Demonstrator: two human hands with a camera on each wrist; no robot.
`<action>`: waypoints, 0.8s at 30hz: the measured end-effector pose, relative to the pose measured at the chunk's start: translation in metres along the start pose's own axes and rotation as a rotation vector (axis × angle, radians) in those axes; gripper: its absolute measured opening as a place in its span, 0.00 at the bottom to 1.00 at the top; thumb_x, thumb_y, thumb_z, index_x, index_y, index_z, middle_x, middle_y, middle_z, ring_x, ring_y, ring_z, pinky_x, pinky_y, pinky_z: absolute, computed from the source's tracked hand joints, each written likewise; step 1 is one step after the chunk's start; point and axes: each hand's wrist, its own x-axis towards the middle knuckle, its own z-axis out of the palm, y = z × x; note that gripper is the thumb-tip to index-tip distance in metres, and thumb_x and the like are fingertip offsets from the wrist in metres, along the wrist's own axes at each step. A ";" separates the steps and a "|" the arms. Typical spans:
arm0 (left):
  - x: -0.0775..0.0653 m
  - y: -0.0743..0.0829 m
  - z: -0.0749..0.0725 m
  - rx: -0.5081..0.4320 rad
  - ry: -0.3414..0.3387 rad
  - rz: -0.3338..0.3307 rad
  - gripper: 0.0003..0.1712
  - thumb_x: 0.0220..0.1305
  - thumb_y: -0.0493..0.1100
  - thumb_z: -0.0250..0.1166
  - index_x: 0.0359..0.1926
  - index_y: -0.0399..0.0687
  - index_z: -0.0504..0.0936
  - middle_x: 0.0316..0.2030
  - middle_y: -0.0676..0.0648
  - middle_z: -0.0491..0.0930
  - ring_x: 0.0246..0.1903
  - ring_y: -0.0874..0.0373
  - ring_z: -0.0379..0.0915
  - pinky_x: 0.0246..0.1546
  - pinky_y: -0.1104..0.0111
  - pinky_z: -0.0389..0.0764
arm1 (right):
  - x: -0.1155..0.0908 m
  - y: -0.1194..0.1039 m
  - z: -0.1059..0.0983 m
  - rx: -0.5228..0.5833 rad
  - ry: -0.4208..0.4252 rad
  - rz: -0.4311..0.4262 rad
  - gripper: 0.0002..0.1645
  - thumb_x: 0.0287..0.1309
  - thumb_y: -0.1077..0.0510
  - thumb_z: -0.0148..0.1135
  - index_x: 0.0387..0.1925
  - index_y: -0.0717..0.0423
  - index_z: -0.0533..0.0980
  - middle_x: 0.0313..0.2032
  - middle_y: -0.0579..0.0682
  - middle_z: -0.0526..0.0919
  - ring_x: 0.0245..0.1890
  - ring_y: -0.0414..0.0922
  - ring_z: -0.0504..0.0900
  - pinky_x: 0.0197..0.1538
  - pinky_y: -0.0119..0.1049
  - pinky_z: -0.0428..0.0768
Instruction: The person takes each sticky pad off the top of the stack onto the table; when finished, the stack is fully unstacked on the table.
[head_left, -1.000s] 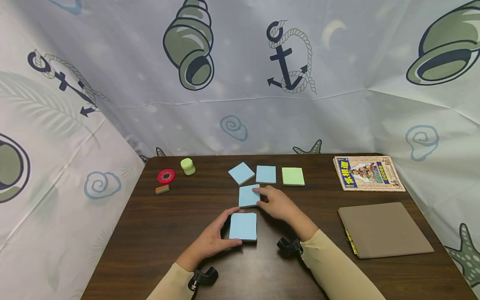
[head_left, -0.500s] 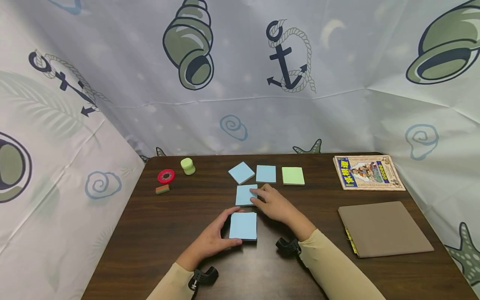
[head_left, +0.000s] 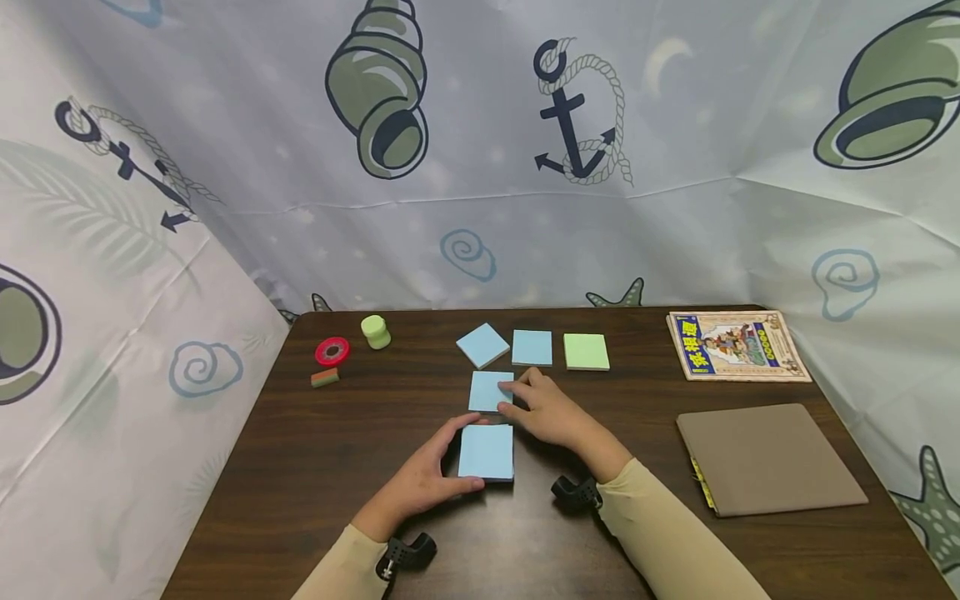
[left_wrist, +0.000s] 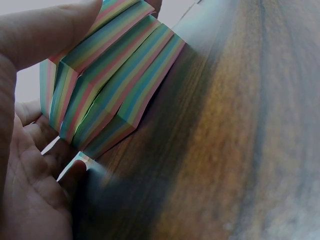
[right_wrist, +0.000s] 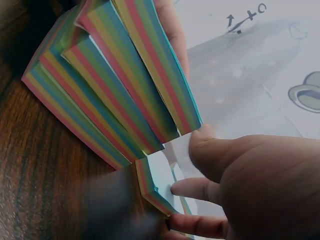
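Observation:
A stack of blue-topped sticky note pads point(head_left: 486, 452) stands near the middle of the table, with multicoloured striped sides point(left_wrist: 100, 82). My left hand point(head_left: 426, 477) grips it, thumb along the near side and fingers round the far left. Just behind the stack lies a single blue sticky note pad point(head_left: 483, 392). My right hand point(head_left: 546, 408) rests its fingertips on that pad's top and right edge. In the right wrist view its extended fingers point(right_wrist: 197, 190) touch the small pad point(right_wrist: 156, 180), while the thumb point(right_wrist: 210, 152) is apart from it.
Behind lie a tilted blue pad point(head_left: 483, 346), a straight blue pad point(head_left: 532, 348) and a green pad point(head_left: 587, 352). A red ring point(head_left: 332, 352), an eraser-like block point(head_left: 325, 378) and a green knob-shaped object point(head_left: 376, 332) sit back left. Booklets point(head_left: 738, 347) and a brown folder point(head_left: 768, 460) lie right.
My right hand has slid the single blue pad slightly left and squared it up behind the stack. My left hand has stayed on the stack.

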 end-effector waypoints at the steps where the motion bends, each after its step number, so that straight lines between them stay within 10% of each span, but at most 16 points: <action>1: 0.000 0.000 0.000 0.001 0.001 -0.003 0.56 0.60 0.56 0.84 0.83 0.71 0.61 0.77 0.62 0.71 0.78 0.59 0.63 0.79 0.61 0.63 | 0.000 0.000 -0.001 -0.001 -0.006 -0.002 0.35 0.83 0.40 0.57 0.80 0.50 0.71 0.60 0.55 0.73 0.61 0.53 0.74 0.61 0.54 0.76; 24: -0.001 -0.001 -0.001 0.040 0.009 0.007 0.57 0.60 0.58 0.84 0.83 0.73 0.60 0.78 0.61 0.69 0.75 0.59 0.65 0.77 0.61 0.65 | -0.011 -0.024 -0.015 -0.105 -0.048 -0.013 0.29 0.80 0.38 0.61 0.70 0.49 0.79 0.52 0.50 0.80 0.41 0.43 0.78 0.50 0.48 0.80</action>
